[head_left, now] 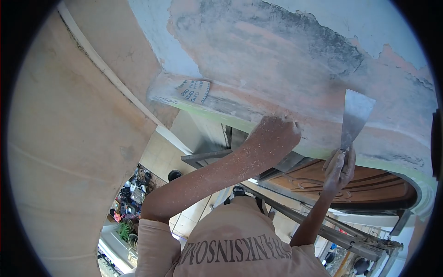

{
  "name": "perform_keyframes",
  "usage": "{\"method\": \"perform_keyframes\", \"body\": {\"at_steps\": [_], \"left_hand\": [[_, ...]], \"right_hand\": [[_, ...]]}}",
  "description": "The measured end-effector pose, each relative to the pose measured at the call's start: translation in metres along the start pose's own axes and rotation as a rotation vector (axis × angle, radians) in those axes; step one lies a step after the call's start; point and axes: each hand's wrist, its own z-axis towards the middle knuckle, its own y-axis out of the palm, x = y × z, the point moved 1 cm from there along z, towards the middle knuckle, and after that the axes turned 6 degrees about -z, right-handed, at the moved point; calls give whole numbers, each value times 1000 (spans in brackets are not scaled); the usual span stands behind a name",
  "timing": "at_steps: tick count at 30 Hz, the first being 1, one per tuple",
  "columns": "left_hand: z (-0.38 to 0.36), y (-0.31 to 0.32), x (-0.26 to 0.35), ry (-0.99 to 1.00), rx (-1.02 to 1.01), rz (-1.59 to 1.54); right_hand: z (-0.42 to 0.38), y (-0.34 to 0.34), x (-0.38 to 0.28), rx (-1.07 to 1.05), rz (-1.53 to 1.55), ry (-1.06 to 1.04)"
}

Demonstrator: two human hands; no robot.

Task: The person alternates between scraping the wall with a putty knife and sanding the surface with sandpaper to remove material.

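Note:
My left hand [278, 129] is closed, its fingers curled under against the ledge [235, 105] at the foot of the wall; what it holds, if anything, is hidden. Dust and small flecks cover the forearm. In my right hand [340, 167] is the handle of a putty knife [356, 113], its wide metal blade pointing up in front of the wall. A piece of sandpaper [194, 90] with blue print lies on the ledge, left of my left hand. The wall [258, 51] shows patchy, peeling paint in grey, pink and pale blue.
Below the ledge are a carved wooden panel [341, 184] and metal bars [300, 214]. A large curved beige surface [69, 138] fills the left side. Far below lie a tiled floor [194, 217], piled items [134, 194] and a green plant [123, 229].

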Motion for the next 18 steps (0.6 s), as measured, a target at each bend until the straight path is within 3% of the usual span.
{"method": "perform_keyframes", "body": {"at_steps": [3, 6, 8, 10, 12, 15, 18], "left_hand": [[-10, 11, -11, 87, 213, 78], [-36, 11, -19, -60, 74, -472], [-63, 23, -39, -88, -139, -860], [-98, 45, -62, -189, -191, -948], [-127, 65, -79, -364, -163, -481], [-126, 53, -88, -201, 275, -396], [-94, 37, -93, -77, 486, -284]], "right_hand": [[4, -6, 2, -64, 11, -3], [9, -11, -7, -149, 1, 10], [11, -14, -9, -188, 18, 37], [10, -18, -3, -209, 54, 78], [8, -17, -5, -198, 18, 48], [10, -17, -3, -261, -14, 2], [7, -22, 5, -290, 44, -14]]}}
